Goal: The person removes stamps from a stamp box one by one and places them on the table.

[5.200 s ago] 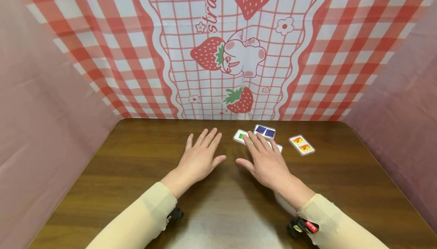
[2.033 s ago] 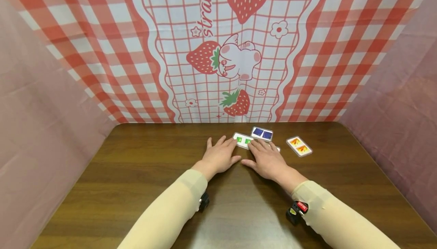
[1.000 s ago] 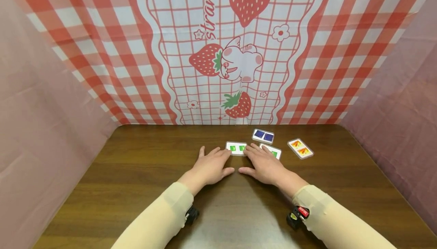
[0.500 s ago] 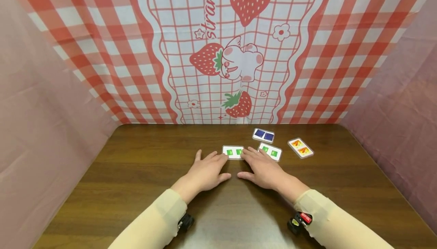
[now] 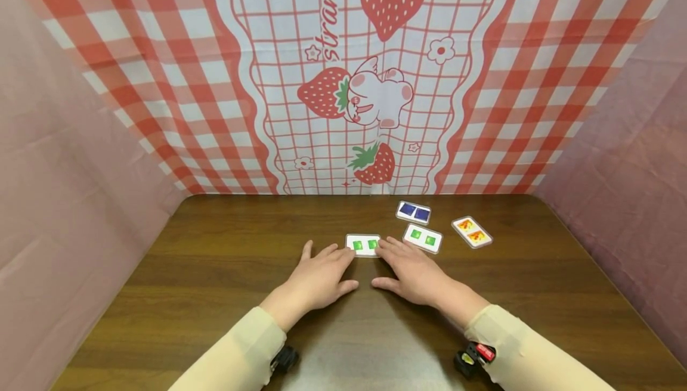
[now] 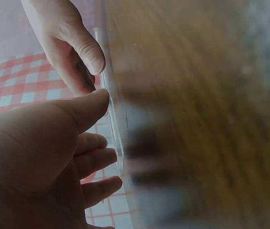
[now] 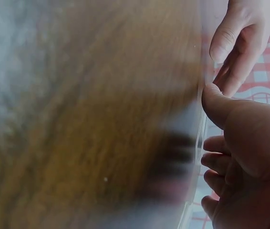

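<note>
A white card with two green squares [image 5: 365, 245] lies flat on the table between my hands. My left hand [image 5: 316, 279] touches its left end with extended fingertips, thumb spread toward the middle. At the right end, the fingertips of my right hand [image 5: 417, 273] rest on the card's edge. Another green-square card [image 5: 423, 238] lies just beyond my right fingers. In the left wrist view, the palm side of my left hand [image 6: 39, 152] shows, its fingers loosely bent at the table surface. My right hand [image 7: 249, 148] looks much the same in its wrist view.
A card with two dark blue squares [image 5: 414, 213] lies farther back. To the right is a card with orange-yellow pictures [image 5: 472, 232]. A strawberry-patterned checked cloth [image 5: 370, 81] hangs behind the brown wooden table [image 5: 214, 260], with pink cloth on both sides.
Both hands have drawn the green-square card toward me and leftward, away from the other cards. The second green-square card, earlier partly covered by my right hand, now shows whole.
</note>
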The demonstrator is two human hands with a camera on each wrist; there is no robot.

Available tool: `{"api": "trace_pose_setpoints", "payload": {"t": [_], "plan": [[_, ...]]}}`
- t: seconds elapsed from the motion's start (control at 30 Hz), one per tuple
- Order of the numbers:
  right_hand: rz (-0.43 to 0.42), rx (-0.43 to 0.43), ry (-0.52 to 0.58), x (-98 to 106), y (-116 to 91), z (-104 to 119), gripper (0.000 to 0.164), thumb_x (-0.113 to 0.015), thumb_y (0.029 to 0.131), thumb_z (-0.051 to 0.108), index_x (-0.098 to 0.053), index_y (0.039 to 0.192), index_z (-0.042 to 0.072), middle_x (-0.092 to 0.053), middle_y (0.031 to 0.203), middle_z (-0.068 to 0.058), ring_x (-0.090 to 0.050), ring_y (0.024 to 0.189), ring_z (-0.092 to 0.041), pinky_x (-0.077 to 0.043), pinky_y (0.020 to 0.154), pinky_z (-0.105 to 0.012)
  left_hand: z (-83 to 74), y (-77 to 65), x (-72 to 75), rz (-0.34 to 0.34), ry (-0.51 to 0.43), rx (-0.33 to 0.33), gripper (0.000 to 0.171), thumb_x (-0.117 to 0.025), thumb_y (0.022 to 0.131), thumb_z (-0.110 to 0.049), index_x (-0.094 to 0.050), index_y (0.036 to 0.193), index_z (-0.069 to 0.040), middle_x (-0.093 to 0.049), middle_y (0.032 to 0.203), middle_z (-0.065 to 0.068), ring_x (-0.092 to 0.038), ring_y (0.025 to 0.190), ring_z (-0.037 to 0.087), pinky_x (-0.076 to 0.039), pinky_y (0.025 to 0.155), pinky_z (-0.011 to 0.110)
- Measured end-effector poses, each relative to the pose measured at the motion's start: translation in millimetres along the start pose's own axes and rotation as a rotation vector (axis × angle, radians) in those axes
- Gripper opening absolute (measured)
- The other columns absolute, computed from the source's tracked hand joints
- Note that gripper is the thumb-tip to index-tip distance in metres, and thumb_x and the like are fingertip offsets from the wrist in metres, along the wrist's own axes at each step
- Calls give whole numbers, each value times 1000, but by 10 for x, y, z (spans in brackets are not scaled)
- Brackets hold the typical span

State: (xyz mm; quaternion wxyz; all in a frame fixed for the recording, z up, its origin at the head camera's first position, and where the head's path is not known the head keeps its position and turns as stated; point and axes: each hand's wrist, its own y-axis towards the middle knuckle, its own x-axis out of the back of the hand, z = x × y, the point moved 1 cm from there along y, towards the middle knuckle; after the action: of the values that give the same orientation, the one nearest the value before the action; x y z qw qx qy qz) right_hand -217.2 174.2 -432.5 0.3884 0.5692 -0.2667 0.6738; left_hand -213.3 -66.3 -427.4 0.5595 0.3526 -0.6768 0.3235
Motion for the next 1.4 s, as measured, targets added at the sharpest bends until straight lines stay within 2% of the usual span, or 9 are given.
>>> {"api": "trace_pose_setpoints", "payload": {"t": [0.27, 0.7, 0.9, 1.13, 1.27, 1.4], "plan": [[24, -1, 49, 13, -45, 72, 69, -74, 107, 42, -58, 154, -6, -49, 165, -27, -41, 156, -48, -29, 127, -64, -13, -121, -17, -14, 12, -14, 68, -66, 109, -52, -53, 165, -15, -52, 168, 1, -44, 157, 30, -21, 126, 75], [40, 23, 81, -31, -98, 99, 69, -74, 107, 42, -57, 156, -5, -47, 168, -24, -39, 157, -46, -28, 128, -63, -9, -230, -30, -12, 27, -22, 69, -66, 109, -55, -53, 165, -16, -53, 167, 1, -46, 156, 30, -21, 125, 76], [45, 25, 94, -8, -111, 102, 69, -74, 107, 41, -57, 156, -5, -47, 167, -25, -40, 157, -47, -29, 128, -62, -8, -233, -18, -9, 35, -32, 68, -65, 109, -55, -54, 164, -16, -54, 166, 1, -47, 156, 30, -23, 125, 76], [18, 18, 110, 53, -134, 90, 66, -73, 108, 40, -58, 155, -3, -48, 166, -24, -44, 154, -47, -36, 124, -62, 10, -218, 0, -28, 37, -42, 67, -65, 110, -54, -55, 163, -15, -54, 166, 3, -48, 155, 30, -27, 124, 74], [-5, 9, 135, 42, -106, 44, 65, -74, 108, 39, -57, 156, -2, -49, 166, -24, -47, 152, -45, -42, 120, -62, 26, -206, 7, -55, 27, -43, 66, -66, 110, -52, -57, 162, -13, -53, 167, 6, -49, 154, 32, -30, 123, 73], [-21, -19, 205, 13, -39, -21, 69, -75, 107, 37, -54, 159, -2, -49, 165, -26, -49, 151, -45, -44, 117, -63, 55, -148, 18, -101, 14, -50, 64, -68, 109, -49, -59, 160, -11, -53, 167, 9, -50, 153, 32, -33, 122, 71]]}}
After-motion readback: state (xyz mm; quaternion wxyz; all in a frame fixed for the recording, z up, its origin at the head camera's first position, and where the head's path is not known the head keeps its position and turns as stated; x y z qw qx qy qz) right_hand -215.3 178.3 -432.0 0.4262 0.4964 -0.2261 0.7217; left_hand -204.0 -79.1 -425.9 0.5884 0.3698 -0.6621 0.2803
